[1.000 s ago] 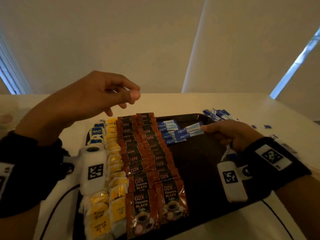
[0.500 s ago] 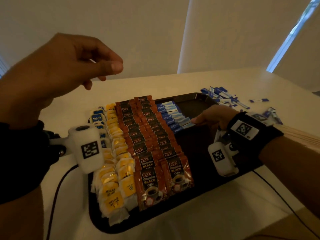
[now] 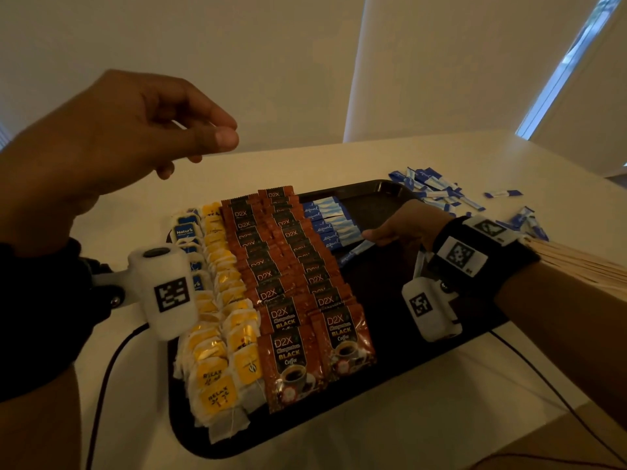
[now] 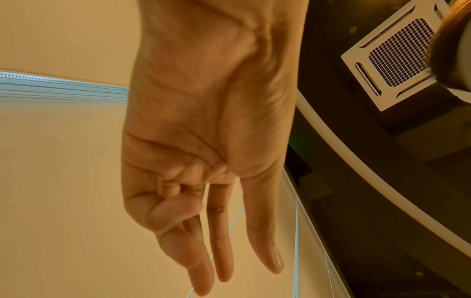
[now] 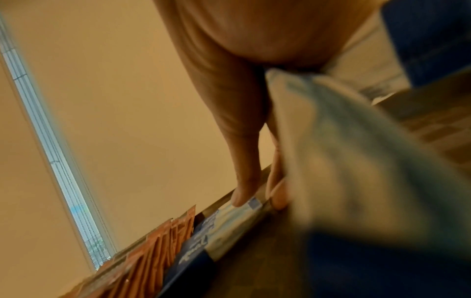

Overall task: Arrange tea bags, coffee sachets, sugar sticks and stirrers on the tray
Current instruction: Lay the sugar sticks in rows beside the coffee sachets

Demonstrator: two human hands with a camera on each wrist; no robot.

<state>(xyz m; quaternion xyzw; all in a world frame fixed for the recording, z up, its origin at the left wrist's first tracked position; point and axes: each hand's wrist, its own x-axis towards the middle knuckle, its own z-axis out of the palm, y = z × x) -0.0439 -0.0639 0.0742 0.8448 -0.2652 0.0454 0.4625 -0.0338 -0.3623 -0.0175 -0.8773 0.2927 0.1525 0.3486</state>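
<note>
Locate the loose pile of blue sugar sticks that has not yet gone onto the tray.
In the head view, the loose pile of sugar sticks lies on the white table at the far right, just beyond the tray's far right corner.

The right hand (image 3: 405, 222) is seen only from behind in the head view; its fingertips are hidden. In the right wrist view a blurred sachet (image 5: 344, 141) fills the foreground and its print cannot be read. The stirrers (image 3: 583, 266) are cut off by the right edge.
</note>
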